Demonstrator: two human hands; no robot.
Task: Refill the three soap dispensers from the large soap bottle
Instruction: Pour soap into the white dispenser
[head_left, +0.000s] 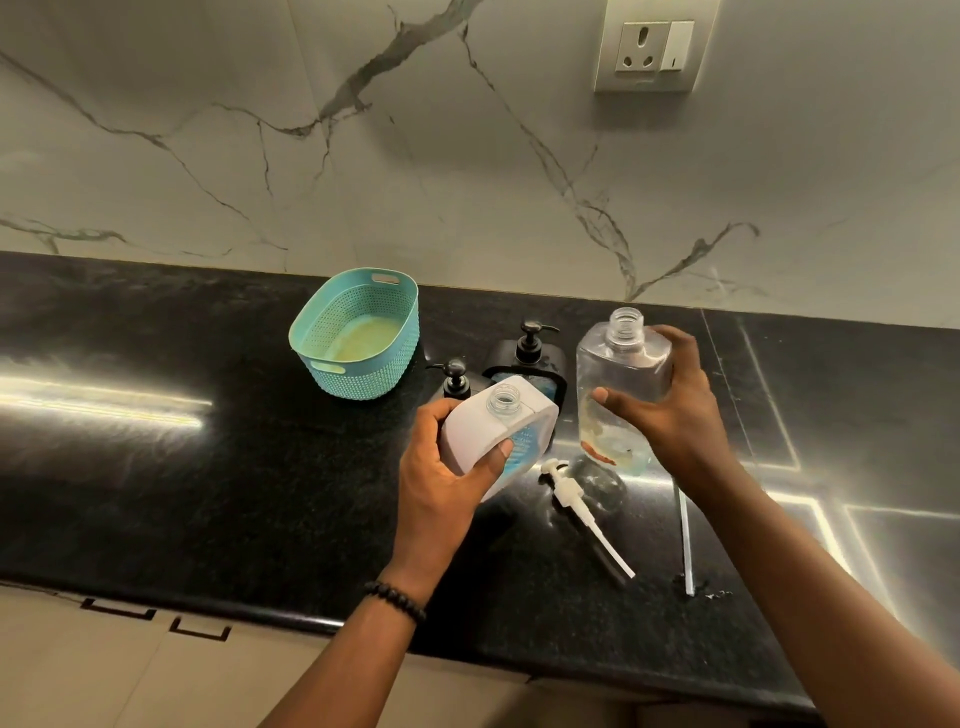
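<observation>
Head view, left hand (447, 467): I grip the white dispenser (498, 431), open neck up, above the near counter (208, 493).
Right hand (670, 410): curled round the large clear bottle (623, 374), uncapped, nearly empty.
Risk: missing the narrow neck could spill soap.
Room: basket (358, 332) far left; pump (582, 509) lies near; counter edge close.

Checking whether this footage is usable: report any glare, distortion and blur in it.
Head view: bright streaks of glare cross the polished black stone counter at left and right; wide-angle distortion bows the counter's edges; the clear plastic bottle in the right hand stays legible, while fine print on the white-shouldered bottle in the left hand is too soft to read.
</observation>
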